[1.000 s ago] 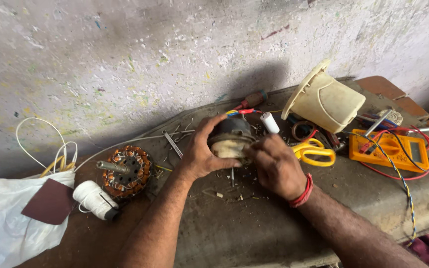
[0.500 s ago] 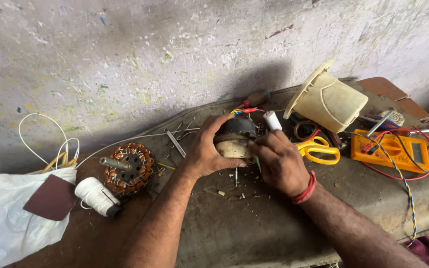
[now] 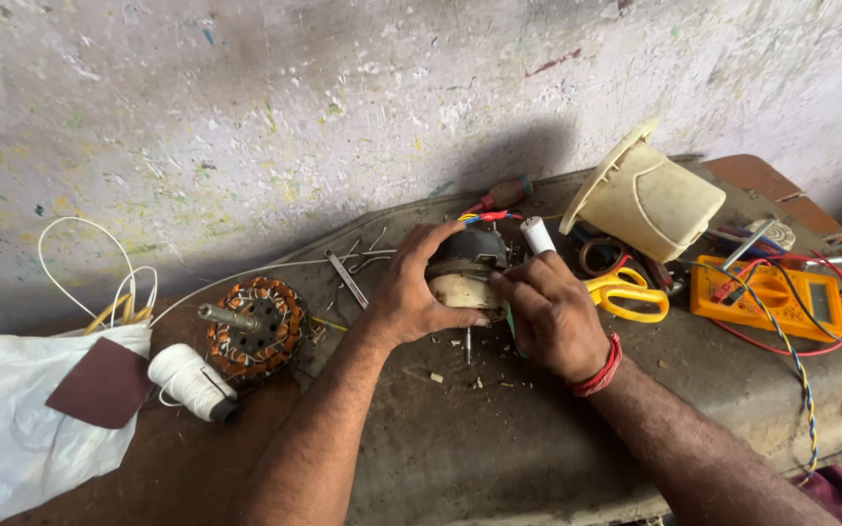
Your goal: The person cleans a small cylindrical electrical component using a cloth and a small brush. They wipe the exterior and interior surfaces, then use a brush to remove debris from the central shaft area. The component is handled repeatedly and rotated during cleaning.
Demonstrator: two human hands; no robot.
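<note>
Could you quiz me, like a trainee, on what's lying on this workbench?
1. True or false: the scissors have yellow handles.
2. What do the left hand and right hand grip together?
3. Which lies left of the copper-wound stator: A) orange multimeter, B) white thread spool, C) cream plastic housing?

Key: 1 true. 2 a small motor. 3 B.

Left hand [image 3: 416,292] cupped, right hand [image 3: 553,312] pinching (fingers bent).
</note>
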